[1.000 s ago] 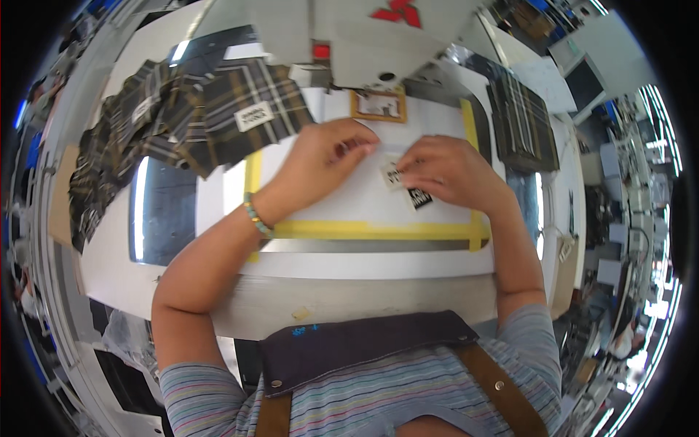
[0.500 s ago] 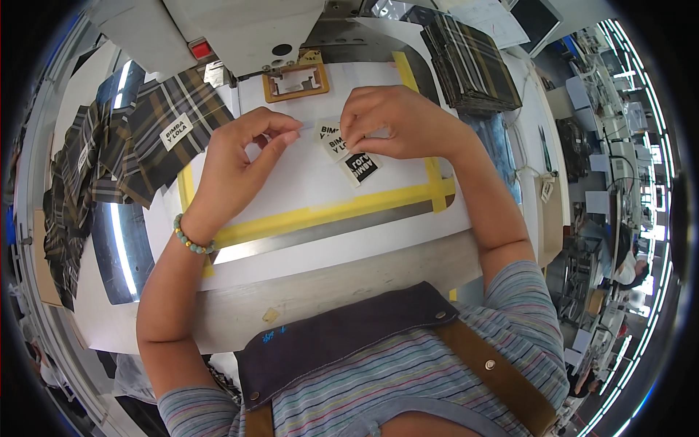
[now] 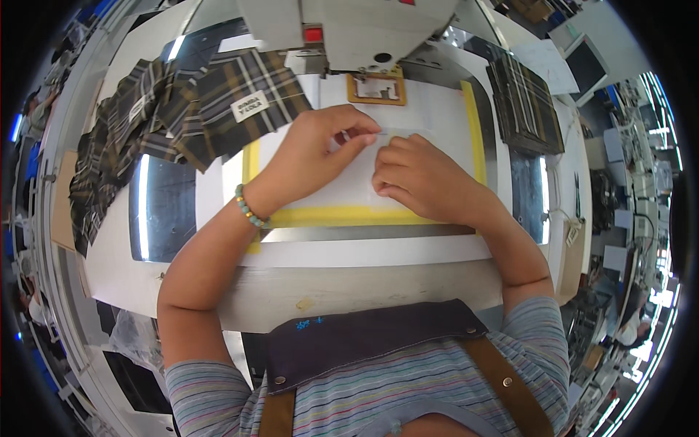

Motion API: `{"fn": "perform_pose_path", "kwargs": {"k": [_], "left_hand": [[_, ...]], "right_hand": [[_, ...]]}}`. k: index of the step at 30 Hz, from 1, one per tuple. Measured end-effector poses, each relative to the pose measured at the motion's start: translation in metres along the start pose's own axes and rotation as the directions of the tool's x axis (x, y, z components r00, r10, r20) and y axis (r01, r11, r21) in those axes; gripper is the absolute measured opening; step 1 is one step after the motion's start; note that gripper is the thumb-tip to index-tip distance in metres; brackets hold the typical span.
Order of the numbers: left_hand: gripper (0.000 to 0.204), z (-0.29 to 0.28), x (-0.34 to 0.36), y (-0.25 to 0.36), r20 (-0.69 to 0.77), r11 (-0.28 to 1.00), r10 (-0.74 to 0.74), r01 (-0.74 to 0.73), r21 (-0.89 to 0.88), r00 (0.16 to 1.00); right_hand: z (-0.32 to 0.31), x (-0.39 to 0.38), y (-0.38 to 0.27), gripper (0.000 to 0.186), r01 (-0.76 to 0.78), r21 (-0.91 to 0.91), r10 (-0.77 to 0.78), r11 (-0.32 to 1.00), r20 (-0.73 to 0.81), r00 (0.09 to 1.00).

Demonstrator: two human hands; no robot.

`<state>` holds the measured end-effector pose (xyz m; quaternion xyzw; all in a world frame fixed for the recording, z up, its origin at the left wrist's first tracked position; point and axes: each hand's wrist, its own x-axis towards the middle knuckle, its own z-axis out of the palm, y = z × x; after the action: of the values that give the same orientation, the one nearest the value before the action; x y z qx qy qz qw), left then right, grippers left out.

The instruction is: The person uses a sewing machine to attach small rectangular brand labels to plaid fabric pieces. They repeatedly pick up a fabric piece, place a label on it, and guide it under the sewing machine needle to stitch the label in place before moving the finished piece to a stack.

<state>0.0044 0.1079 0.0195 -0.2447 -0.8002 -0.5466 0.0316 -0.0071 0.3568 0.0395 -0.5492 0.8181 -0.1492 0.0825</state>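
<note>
Over a white sheet (image 3: 320, 193) edged with yellow tape, my two hands work close together. My left hand (image 3: 313, 154), with a beaded bracelet at the wrist, pinches with thumb and forefinger; what is between the tips is too small to make out. Just to its right, my right hand (image 3: 433, 178) has its fingers curled down against the sheet, hiding whatever lies under them. Beyond the hands sits a small brown frame (image 3: 354, 89) below the white machine head (image 3: 386, 36).
Plaid cloth pieces (image 3: 218, 135) lie heaped at the left, the nearest bearing a white label (image 3: 250, 106). A stack of plaid pieces (image 3: 526, 109) stands at the right. Scissors (image 3: 577, 197) lie at the far right, and a dark screen (image 3: 586, 64) stands behind.
The view has shifted, so the table appears farther right. My hands have come closer together. Several black and white labels seen earlier by my right fingers no longer show.
</note>
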Motion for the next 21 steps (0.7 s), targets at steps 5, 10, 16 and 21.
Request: {"fn": "perform_pose_path", "kwargs": {"k": [5, 10, 16, 21], "left_hand": [[0.014, -0.001, -0.002, 0.003, 0.006, 1.000, 0.019, -0.019, 0.001, 1.000], [0.016, -0.001, -0.003, -0.001, 0.003, 0.999, 0.038, -0.038, -0.005, 0.999], [0.017, 0.000, -0.002, 0.000, 0.038, 0.999, 0.030, -0.030, 0.022, 0.999], [0.016, 0.000, -0.003, 0.001, 0.033, 1.000, 0.022, -0.022, 0.003, 0.999]], "right_hand": [[-0.006, 0.000, -0.003, 0.011, 0.019, 0.076, -0.014, 0.997, -0.074, 0.997], [-0.018, 0.000, 0.002, 0.017, -0.005, 0.150, 0.000, 0.989, 0.033, 0.999], [-0.019, -0.001, 0.004, 0.023, 0.013, 0.145, -0.025, 0.989, 0.079, 0.997], [-0.012, 0.001, 0.004, 0.020, 0.023, 0.139, -0.016, 0.990, -0.053, 0.998]]}}
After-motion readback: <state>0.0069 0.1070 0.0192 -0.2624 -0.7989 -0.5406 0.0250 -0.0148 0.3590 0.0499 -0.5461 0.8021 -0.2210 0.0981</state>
